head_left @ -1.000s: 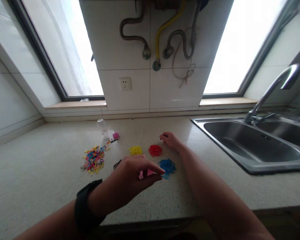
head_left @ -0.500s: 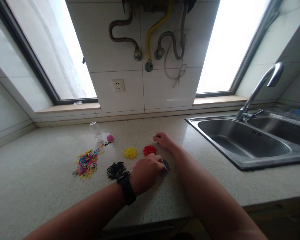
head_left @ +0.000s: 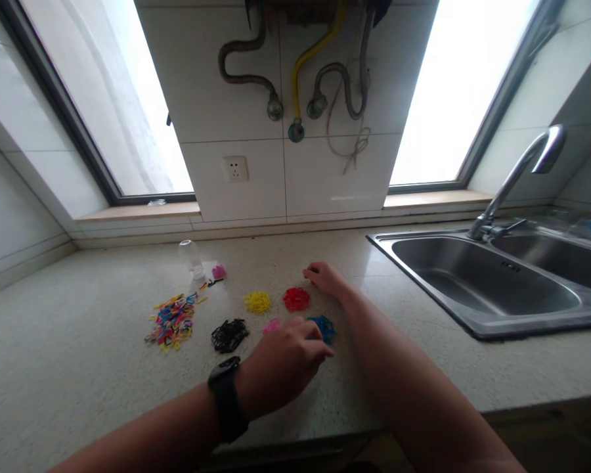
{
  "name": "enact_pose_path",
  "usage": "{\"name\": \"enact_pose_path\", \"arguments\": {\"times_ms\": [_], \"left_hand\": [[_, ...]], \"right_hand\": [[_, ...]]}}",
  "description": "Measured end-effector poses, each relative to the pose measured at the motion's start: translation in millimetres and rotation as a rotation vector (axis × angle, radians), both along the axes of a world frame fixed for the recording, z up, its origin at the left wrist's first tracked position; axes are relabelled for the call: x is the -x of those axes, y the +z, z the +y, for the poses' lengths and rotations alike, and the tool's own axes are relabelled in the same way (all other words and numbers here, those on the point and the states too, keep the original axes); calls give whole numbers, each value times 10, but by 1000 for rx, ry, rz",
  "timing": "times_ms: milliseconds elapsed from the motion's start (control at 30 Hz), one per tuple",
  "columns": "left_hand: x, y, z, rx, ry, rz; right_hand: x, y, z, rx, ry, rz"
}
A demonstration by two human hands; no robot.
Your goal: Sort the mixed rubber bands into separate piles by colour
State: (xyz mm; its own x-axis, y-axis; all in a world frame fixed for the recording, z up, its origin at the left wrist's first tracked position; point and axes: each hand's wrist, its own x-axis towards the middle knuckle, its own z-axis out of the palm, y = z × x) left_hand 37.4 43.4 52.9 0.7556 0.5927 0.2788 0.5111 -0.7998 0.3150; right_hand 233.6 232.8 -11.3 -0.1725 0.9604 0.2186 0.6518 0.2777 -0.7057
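My left hand (head_left: 285,358), with a black watch on its wrist, hovers at the near edge of a pile of blue rubber bands (head_left: 325,328). Its thumb and fingers are apart, and I see nothing between them. A small pink pile (head_left: 270,325) is partly hidden behind that hand. Beyond the blue pile, my right hand (head_left: 325,277) rests on the counter with its fingers curled in; what they hold, if anything, is hidden. Close to it lies a red pile (head_left: 296,299). A yellow pile (head_left: 257,302) and a black pile (head_left: 229,335) lie further left.
A mixed heap of coloured bands (head_left: 171,322) lies on the left of the pale counter (head_left: 103,368). Behind it are a clear plastic bottle (head_left: 192,259) and a pink lump (head_left: 218,271). A steel sink (head_left: 473,322) with a tap (head_left: 515,177) is at the right.
My left hand has drawn back toward me and slightly left, uncovering more of the blue and pink piles. Its fingers have parted. The right hand stays in place.
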Motion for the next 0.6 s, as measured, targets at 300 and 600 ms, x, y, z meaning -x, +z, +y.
{"name": "enact_pose_path", "arguments": {"times_ms": [300,600], "left_hand": [[306,-572,-466,-215,-362,-28],[340,-1052,-392,-272,-360,86]], "right_hand": [[-14,27,-21,27,5,9],[-36,110,-96,60,-2,-9]]}}
